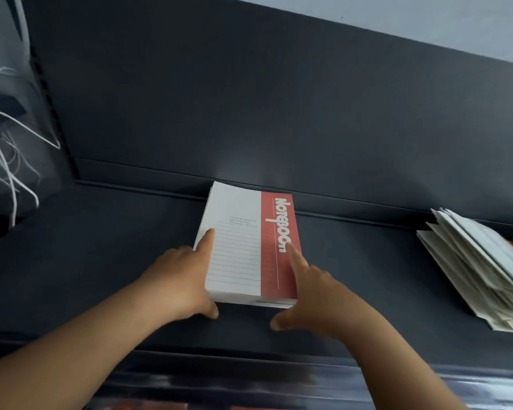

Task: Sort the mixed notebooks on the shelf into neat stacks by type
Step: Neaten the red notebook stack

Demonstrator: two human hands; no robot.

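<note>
In the middle of the dark shelf (101, 261), a stack of notebooks (243, 255): top cover white with ruled lines, with a red band and white letters along its right side. Lies flat, far edge close to the step at the foot of the back panel (249, 99), near edge turned toward the person.

Left hand (178, 279) against the left side of the stack: index finger (206, 239) straight, laid on the white part of the cover near its left edge; thumb (212, 313) stretched along the shelf at the near left corner. Right hand (317, 294) against the right side: index finger (295, 255) straight on the red band; thumb (279, 322) stretched out on the shelf, just in front of the near edge.

Both hands open, touching with straight fingers, not closed round the stack. Remaining fingers hidden behind the sides; cannot tell how these lie.

Far to the right on the same shelf, well apart from the stack, a loose pile of white notebooks (480, 267), fanned and uneven, partly cut by the picture edge. At the left, some white cords (0, 149), hazy.
</note>
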